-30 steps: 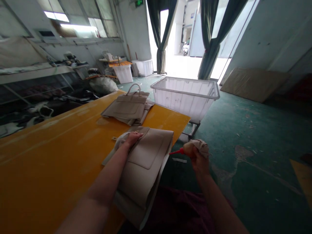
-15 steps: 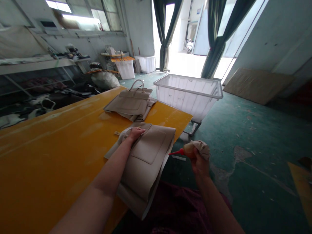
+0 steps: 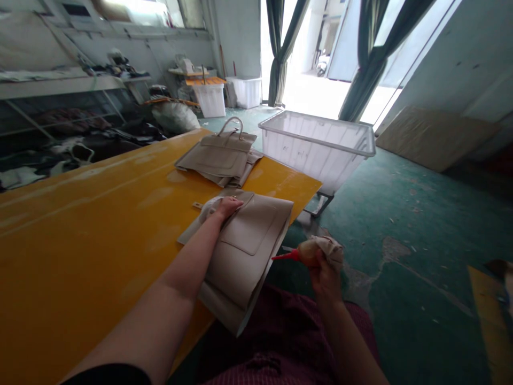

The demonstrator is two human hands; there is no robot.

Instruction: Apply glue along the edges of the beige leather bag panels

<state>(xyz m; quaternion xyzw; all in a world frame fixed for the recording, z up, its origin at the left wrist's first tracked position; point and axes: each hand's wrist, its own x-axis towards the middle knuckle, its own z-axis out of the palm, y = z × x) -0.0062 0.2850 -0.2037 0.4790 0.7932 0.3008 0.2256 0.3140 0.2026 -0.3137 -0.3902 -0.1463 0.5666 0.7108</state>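
Observation:
A beige bag [image 3: 252,230] in unfinished form lies at the table's near right edge, its open side hanging over. My left hand [image 3: 230,207] is closed on its upper part, near a bunched whitish wrap [image 3: 209,208]; what the fingertips grip is partly hidden. In my right hand [image 3: 325,275] is a squeeze bottle [image 3: 308,252] of amber liquid, with a cloth [image 3: 332,250] around its base. Its long red nozzle [image 3: 286,256] points left, the tip at or very close to the bag's raw side edge; contact is hard to tell.
More beige bag pieces [image 3: 220,152], one with a curved handle, lie farther back on the yellow table [image 3: 92,235]. Beyond the table's right corner stands a large white plastic bin [image 3: 312,152] on a wheeled frame. Dark material is heaped at the left.
The nozzle tip has moved down along the bag's side edge, towards me. My left hand keeps its place on the bag. The whole view has shifted slightly.

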